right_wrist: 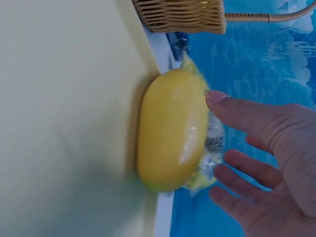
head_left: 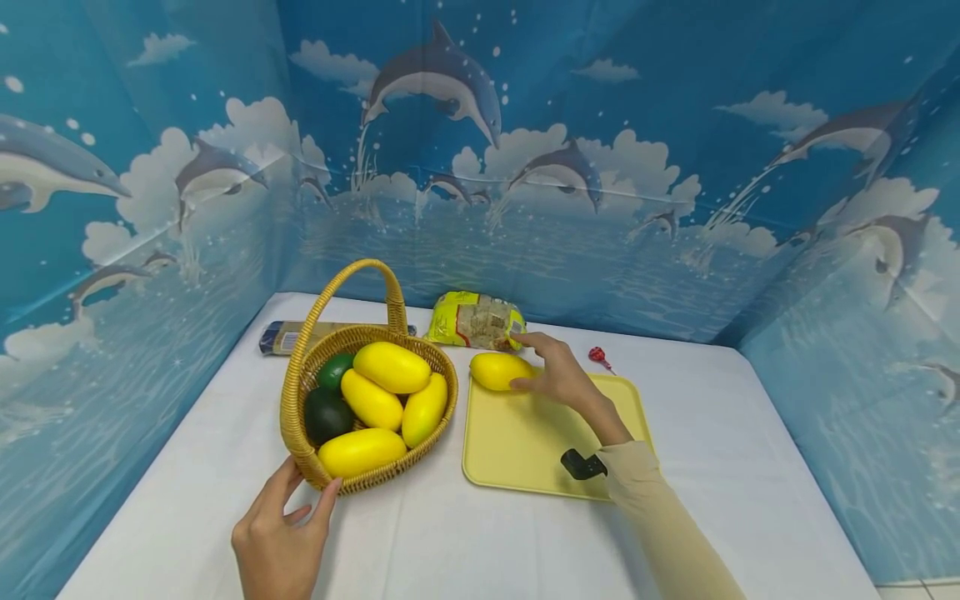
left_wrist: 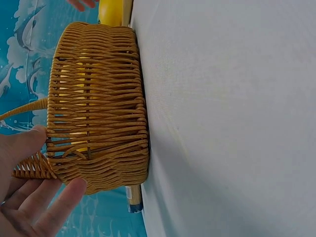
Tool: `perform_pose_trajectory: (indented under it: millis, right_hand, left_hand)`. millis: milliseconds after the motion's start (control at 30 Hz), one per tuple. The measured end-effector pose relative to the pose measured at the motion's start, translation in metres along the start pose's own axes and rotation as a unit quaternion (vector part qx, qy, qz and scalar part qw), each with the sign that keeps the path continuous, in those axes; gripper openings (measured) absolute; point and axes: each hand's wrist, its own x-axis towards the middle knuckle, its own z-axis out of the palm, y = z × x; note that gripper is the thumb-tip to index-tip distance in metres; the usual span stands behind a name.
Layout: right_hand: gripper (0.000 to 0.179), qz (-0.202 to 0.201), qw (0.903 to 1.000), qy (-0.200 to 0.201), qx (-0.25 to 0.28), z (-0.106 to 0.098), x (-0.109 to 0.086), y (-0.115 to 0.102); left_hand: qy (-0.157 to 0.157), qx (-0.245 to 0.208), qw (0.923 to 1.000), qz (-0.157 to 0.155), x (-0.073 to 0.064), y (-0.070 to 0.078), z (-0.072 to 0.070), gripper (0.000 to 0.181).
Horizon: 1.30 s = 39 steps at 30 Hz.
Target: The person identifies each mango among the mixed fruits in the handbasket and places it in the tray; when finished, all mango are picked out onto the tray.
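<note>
A wicker basket with an arched handle stands at the left, holding several yellow mangoes and two dark green avocados. My left hand touches its near left edge, the thumb by the rim and the fingers spread along the outside. Another mango lies across the far left corner of a yellow tray. Over that corner, my right hand reaches around the mango with parted fingers. In the right wrist view the thumb tip overlaps the mango's edge, while the other fingers stay apart from it.
Behind the tray lies a yellow and clear plastic bag. A long blue and tan package sits behind the basket. Near the tray's far edge is a small red-wrapped lollipop. A black object overlaps the tray beside my right cuff.
</note>
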Motion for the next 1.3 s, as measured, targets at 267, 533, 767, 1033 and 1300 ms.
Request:
perform_pose_trajectory:
  millis: [267,533,767,1033,1300]
  right_hand:
    - [0.062,-0.044,0.9978,0.016,0.047,-0.016,0.004,-0.032]
    - [0.063,-0.085,0.9945,-0.024,0.056,-0.035,0.013,-0.069]
    - [0.069,-0.131,0.9834,-0.091,0.087,-0.051,0.022,-0.103]
    - [0.072,-0.182,0.9674,-0.157,0.081,-0.056,0.036,-0.135]
    - [0.078,-0.191,0.9517,-0.224,0.086,-0.056,0.049,-0.154]
  left_hand:
    - [-0.002,0.0,1.0,0.002,0.001,0.0,0.001,0.063]
    - [-0.002,-0.002,1.0,0.003,0.002,0.0,0.001,0.063]
    - [0.0,-0.005,1.0,0.0,0.002,-0.001,0.0,0.062]
    - [0.0,-0.004,1.0,-0.005,0.001,-0.001,0.0,0.062]
    - [0.001,-0.006,1.0,-0.004,0.0,-0.001,0.001,0.062]
